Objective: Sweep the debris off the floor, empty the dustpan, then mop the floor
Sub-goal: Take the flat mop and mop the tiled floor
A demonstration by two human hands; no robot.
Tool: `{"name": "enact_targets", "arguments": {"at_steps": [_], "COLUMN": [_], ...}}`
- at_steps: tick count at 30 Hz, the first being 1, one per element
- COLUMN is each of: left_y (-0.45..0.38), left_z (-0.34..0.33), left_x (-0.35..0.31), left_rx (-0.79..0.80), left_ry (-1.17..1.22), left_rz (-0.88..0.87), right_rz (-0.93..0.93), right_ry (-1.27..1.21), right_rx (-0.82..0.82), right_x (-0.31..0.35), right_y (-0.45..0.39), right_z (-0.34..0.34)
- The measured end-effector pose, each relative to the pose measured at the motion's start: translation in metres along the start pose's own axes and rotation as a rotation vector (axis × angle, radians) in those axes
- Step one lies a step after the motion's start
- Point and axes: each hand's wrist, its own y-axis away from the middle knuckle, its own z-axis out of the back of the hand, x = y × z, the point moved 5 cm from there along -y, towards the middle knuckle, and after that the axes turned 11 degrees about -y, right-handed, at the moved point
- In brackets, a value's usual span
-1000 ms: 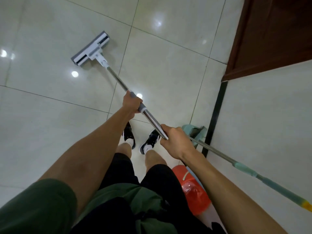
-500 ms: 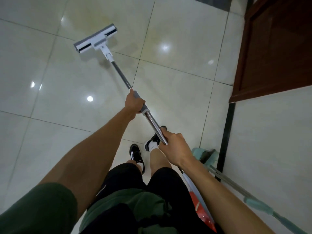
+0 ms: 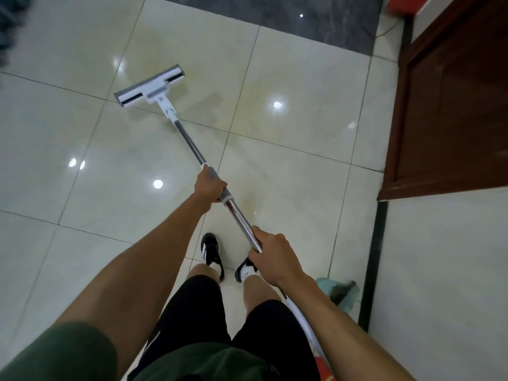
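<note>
A flat mop with a white and grey head lies on the glossy cream tiled floor ahead of me. Its steel handle runs back toward my body. My left hand grips the grey sleeve partway down the handle. My right hand grips the bare steel lower down, near my hip. A teal dustpan with a dark brush sits on the floor at the lower right, by the wall.
A brown wooden door stands at the right, with a pale wall and black skirting below it. A dark grey floor strip crosses the top. A red object shows behind my right leg. My black shoes stand below the handle.
I have stepped forward and the mop head has slid ahead over the tiles toward the dark strip. The dustpan and the red object have dropped back toward the lower right. Both grips are unchanged.
</note>
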Motion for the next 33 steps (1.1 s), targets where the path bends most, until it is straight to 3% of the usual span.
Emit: {"name": "enact_targets", "arguments": {"at_steps": [11, 22, 28, 33], "left_y": [-0.084, -0.19, -0.215, -0.217], "left_z": [0.029, 0.093, 0.114, 0.103], "left_x": [0.0, 0.006, 0.018, 0.031], "left_rx": [0.034, -0.02, -0.078, -0.005], "left_ry": [0.047, 0.023, 0.181, 0.295], "left_rz": [0.084, 0.118, 0.169, 0.239], "right_rz": [-0.084, -0.06, -0.027, -0.065], "right_ry": [0.087, 0.088, 0.094, 0.043], "right_rx": [0.072, 0.002, -0.04, -0.035], "right_x": [0.022, 0.072, 0.098, 0.085], "right_y": [-0.09, -0.197, -0.228, -0.226], "right_z": [-0.026, -0.085, -0.111, -0.11]}}
